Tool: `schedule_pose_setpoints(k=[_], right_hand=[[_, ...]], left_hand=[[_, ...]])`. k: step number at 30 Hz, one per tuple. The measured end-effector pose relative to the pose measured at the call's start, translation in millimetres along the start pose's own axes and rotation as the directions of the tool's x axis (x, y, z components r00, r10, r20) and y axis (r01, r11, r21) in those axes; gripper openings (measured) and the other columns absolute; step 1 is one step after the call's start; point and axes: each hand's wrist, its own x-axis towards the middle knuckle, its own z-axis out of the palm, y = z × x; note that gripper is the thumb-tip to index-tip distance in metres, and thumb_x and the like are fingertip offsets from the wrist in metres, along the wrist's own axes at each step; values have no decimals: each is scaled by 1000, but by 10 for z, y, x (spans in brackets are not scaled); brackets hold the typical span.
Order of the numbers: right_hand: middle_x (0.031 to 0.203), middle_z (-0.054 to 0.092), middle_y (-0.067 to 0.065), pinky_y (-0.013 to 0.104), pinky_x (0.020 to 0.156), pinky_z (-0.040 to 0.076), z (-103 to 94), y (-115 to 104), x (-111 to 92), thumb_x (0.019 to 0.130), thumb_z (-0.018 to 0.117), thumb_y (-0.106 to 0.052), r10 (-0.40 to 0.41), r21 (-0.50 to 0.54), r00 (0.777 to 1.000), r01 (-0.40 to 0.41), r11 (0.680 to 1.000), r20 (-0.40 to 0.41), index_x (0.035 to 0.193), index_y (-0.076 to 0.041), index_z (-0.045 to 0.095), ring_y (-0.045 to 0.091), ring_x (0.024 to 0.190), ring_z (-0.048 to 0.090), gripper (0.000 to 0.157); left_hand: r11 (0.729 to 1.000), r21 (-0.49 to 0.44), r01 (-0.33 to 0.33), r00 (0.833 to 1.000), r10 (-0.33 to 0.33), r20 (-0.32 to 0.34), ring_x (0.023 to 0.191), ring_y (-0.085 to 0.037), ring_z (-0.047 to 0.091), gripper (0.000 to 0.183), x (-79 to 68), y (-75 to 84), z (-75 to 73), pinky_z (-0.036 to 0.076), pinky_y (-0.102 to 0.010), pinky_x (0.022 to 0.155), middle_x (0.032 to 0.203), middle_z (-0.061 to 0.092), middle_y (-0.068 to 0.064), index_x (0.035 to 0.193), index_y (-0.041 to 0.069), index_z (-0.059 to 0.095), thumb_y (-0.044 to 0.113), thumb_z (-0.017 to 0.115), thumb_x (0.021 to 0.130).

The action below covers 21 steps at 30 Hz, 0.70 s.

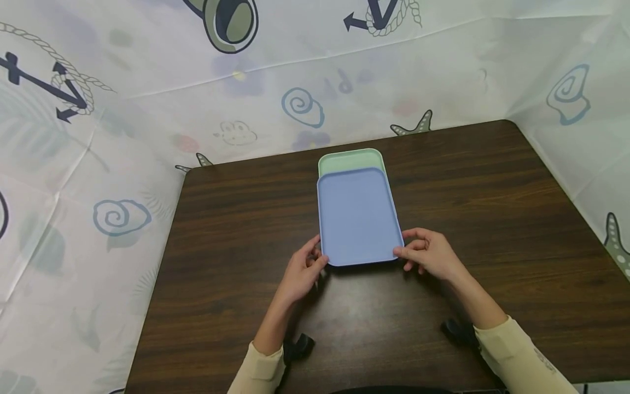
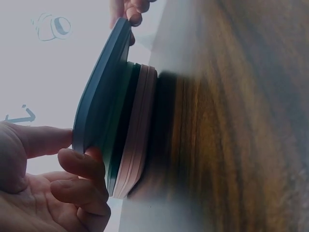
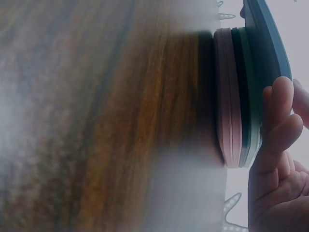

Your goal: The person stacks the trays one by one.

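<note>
A blue rectangular tray (image 1: 360, 216) is held by both hands at its two near corners. My left hand (image 1: 301, 272) pinches the left corner, thumb on top and fingers beneath. At the right corner my right hand (image 1: 430, 254) pinches the rim the same way. Under the blue tray, a green tray (image 1: 350, 160) shows its far end in the head view. Both wrist views show the blue tray raised and tilted above a stack, with the green tray (image 2: 116, 145) over pink trays (image 3: 228, 96). The pink trays are hidden in the head view.
The stack sits on a dark wood-grain table (image 1: 236, 219). Behind and beside it hangs a pale printed cloth (image 1: 162, 109) with anchors and shells. Black straps (image 1: 298, 347) are on both wrists, by the cream sleeves.
</note>
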Motion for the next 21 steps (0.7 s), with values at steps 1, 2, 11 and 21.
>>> schedule_pose_setpoints(k=[1,2,11,21], right_hand=[[88,72,19,35,48,49,0,-5,5,88,75,-27,-3,1,1000,3,1000,-3,131,4,51,28,65,68,58],[88,72,20,35,48,49,-1,-10,9,88,75,-27,-4,0,1000,4,1000,-5,131,4,51,27,64,68,58],[87,72,19,33,50,50,7,-50,49,87,76,-32,-26,-22,999,25,999,-31,130,4,52,23,64,68,61],[89,72,21,34,51,52,17,-48,148,87,76,-30,-39,-13,996,38,999,-79,128,3,52,26,65,69,58]], left_hand=[[1000,3,-2,1000,2,-3,51,-11,45,54,9,-5,0,38,-24,45,91,57,-10,145,-3,43,7,63,95],[1000,4,-6,1000,6,-5,51,-12,45,54,16,-4,-2,38,-24,45,91,57,-10,145,-2,43,7,63,95],[999,25,-26,999,27,-36,50,-10,45,53,79,7,-2,39,-24,44,91,57,-8,145,2,46,8,62,95],[997,37,-67,995,70,-66,48,-9,46,52,160,0,-3,42,-25,43,94,58,-11,145,3,46,8,62,96]])
